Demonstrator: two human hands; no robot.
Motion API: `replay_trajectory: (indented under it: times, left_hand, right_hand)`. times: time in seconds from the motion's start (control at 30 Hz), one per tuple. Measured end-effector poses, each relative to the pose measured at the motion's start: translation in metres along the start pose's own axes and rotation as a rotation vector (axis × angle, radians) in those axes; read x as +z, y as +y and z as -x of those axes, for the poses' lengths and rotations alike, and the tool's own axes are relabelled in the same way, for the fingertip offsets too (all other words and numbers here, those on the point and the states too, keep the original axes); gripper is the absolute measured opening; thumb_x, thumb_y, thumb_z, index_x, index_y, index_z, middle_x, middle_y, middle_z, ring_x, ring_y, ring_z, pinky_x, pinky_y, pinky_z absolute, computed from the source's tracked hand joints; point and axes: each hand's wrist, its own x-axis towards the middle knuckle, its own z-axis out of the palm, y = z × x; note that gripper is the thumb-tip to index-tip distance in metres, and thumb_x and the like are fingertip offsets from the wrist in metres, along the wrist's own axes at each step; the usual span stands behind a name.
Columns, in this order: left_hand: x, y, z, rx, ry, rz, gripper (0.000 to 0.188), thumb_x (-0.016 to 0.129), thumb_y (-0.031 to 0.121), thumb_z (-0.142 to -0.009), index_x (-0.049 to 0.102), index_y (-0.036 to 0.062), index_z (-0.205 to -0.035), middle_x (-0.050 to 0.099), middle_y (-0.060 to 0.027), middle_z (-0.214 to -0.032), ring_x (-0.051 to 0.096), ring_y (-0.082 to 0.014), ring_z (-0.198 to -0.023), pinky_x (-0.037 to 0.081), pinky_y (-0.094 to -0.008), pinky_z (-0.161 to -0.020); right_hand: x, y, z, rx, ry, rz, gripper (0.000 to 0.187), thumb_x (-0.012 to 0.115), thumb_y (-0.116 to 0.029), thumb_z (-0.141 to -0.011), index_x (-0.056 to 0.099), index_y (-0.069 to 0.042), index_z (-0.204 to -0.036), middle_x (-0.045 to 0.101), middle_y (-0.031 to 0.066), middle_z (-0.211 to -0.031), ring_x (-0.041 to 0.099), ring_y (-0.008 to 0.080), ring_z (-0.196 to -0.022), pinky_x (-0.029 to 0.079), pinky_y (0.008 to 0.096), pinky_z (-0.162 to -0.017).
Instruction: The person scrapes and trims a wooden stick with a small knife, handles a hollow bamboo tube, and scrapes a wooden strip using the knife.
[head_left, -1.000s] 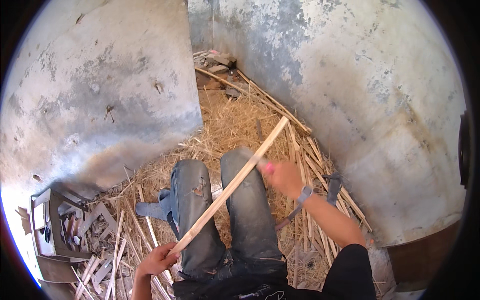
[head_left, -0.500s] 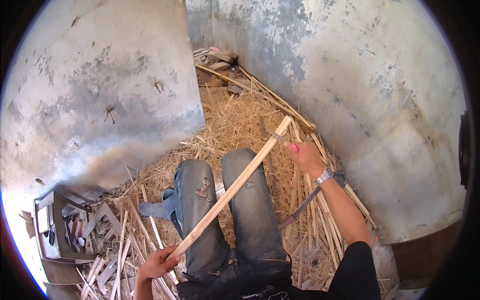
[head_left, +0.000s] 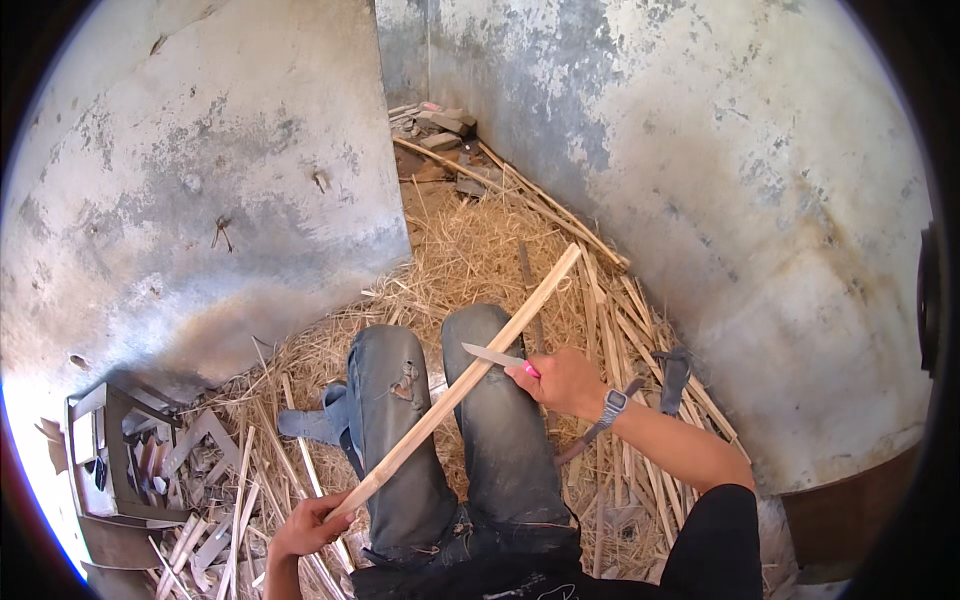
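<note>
A long, pale strip of split wood or bamboo (head_left: 425, 428) slants across my jeans (head_left: 500, 410), its far end above the shavings. My left hand (head_left: 308, 527) grips its near end beside my left thigh. In my right hand (head_left: 560, 382) is a knife (head_left: 492, 355) with a pink handle. Its blade lies across the strip around mid-length, over the gap between my knees. A thin curl of shaving (head_left: 565, 284) clings near the strip's far end. A watch sits on my right wrist.
Straw-like shavings (head_left: 460, 250) cover the floor ahead. Long strips (head_left: 640, 440) lie along the right wall. At left stand a broken frame (head_left: 125, 450) and scrap pieces. A dark strap (head_left: 674, 380) lies beyond my right forearm. Rubble (head_left: 440, 130) fills the far corner.
My right hand has drawn the knife from near the strip's far end back toward me, to about its middle. My left hand stays at the near end.
</note>
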Motion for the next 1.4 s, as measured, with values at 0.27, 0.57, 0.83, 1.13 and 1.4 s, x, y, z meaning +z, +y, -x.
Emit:
replay_trajectory:
  times: [0.27,0.57,0.83,1.13,1.4]
  left_hand:
    - [-0.001,-0.005,0.004,-0.058,-0.029,0.132,0.046,0.071,0.020,-0.103,0.061,0.0042,-0.146,0.058,0.0046,-0.076,0.049,-0.0049,-0.062,0.040,-0.0255,-0.053]
    - [-0.014,-0.031,0.024,-0.133,-0.114,0.257,0.046,0.062,0.022,-0.109,0.055,0.0063,-0.151,0.048,0.0051,-0.073,0.044,-0.0052,-0.059,0.037,-0.0243,-0.052]
    - [0.036,0.021,-0.006,-0.260,-0.417,0.505,0.053,0.041,0.039,-0.115,0.046,0.0015,-0.152,0.030,0.0055,-0.066,0.028,-0.0063,-0.050,0.025,-0.0238,-0.046]
    - [0.068,0.047,-0.063,-0.330,-0.649,0.925,0.058,0.038,0.048,-0.114,0.045,-0.0001,-0.144,0.029,0.0054,-0.066,0.024,-0.0033,-0.047,0.018,-0.0215,-0.038]
    - [0.073,0.027,-0.071,-0.383,-0.748,1.065,0.052,0.038,0.051,-0.113,0.050,0.0034,-0.128,0.029,0.0063,-0.064,0.022,-0.0012,-0.046,0.018,-0.0187,-0.036]
  right_hand:
    - [-0.002,0.110,-0.046,0.323,0.270,-0.100,0.064,0.052,-0.062,-0.101,0.073,-0.008,-0.074,0.060,0.0211,-0.057,0.063,0.0404,-0.055,0.048,0.0494,-0.054]
    - [-0.047,0.183,-0.036,0.480,0.623,-0.106,0.062,0.053,-0.043,-0.108,0.058,0.003,-0.066,0.045,0.0178,-0.051,0.041,0.0294,-0.047,0.034,0.0473,-0.051]
    - [-0.041,-0.002,-0.006,0.258,0.131,-0.392,0.063,0.057,-0.049,-0.105,0.063,0.000,-0.066,0.045,0.0164,-0.051,0.046,0.0303,-0.046,0.039,0.0458,-0.050]
    - [-0.028,-0.004,-0.012,0.120,-0.040,-0.212,0.069,0.052,-0.062,-0.101,0.071,-0.005,-0.068,0.059,0.0227,-0.055,0.063,0.0429,-0.054,0.050,0.0520,-0.053]
    - [-0.029,-0.051,0.006,-0.037,-0.144,-0.147,0.077,0.045,-0.068,-0.102,0.072,-0.005,-0.067,0.060,0.0238,-0.056,0.065,0.0434,-0.056,0.050,0.0519,-0.053]
